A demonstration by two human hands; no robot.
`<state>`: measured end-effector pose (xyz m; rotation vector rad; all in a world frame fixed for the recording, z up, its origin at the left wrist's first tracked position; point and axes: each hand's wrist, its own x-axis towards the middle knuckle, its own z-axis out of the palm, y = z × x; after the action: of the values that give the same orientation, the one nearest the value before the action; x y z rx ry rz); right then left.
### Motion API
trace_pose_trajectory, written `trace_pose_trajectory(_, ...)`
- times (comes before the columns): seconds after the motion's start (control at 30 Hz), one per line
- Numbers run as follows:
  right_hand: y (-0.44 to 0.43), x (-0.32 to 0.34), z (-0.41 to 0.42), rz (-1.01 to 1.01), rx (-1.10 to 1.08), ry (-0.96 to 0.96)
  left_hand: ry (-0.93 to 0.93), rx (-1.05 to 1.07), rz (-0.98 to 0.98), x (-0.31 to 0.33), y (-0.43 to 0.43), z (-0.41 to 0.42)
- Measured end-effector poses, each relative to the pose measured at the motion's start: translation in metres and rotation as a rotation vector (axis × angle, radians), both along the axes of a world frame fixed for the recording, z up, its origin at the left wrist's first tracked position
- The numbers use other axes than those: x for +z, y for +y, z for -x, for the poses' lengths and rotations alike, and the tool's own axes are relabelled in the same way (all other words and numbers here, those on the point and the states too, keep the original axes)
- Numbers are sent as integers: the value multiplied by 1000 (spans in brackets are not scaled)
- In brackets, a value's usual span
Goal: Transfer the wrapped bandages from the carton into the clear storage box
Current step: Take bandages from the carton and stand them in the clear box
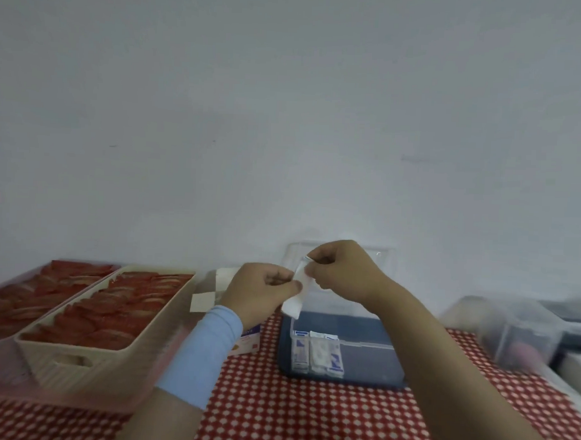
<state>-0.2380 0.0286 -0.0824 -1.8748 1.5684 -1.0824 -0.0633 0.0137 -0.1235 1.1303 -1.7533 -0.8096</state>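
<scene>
Both hands hold one strip of white wrapped bandages (295, 294) up above the table. My left hand (261, 296), with a light blue wrist sleeve, pinches its left edge. My right hand (341, 269) pinches its top end. The strip hangs over the back left corner of the clear storage box (370, 346), which stands on a dark blue base with its lid raised behind. Three wrapped bandages (317, 354) with blue print stand side by side in the box's front left part. The carton (247, 341), white with orange print and open flaps, lies behind my left wrist, mostly hidden.
A beige basket (80, 360) and a pink-rimmed tray (1, 351), both full of red packets, fill the left side. Clear lidded containers (509, 329) stand at the right. The table has a red and white checked cloth (292, 414). A plain wall rises behind.
</scene>
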Motion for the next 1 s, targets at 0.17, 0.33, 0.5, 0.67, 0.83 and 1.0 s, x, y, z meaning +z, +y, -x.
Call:
trace_pose_trajectory(0.17, 9, -1, 16, -206, 2, -263, 150, -70, -99, 6, 6, 23)
trace_pose_trajectory(0.33, 16, 0, 35, -294, -56, -350, 132, -31, -124, 1, 1, 43)
trace_pose_trajectory(0.5, 12, -6, 49, -321, -73, -315, 99, -64, -174, -3, -2, 59)
trace_pose_trajectory(0.67, 1, -25, 62, -347, -221, -178, -247, -84, -112, -9, -9, 71)
trace_pose_trajectory(0.83, -14, -56, 71, -487, -336, 80, -855, -230, 35, -16, -12, 70)
trace_pose_trajectory(1.0, -23, -69, 67, -621, -284, 379, -1163, -387, -27, -33, -14, 76)
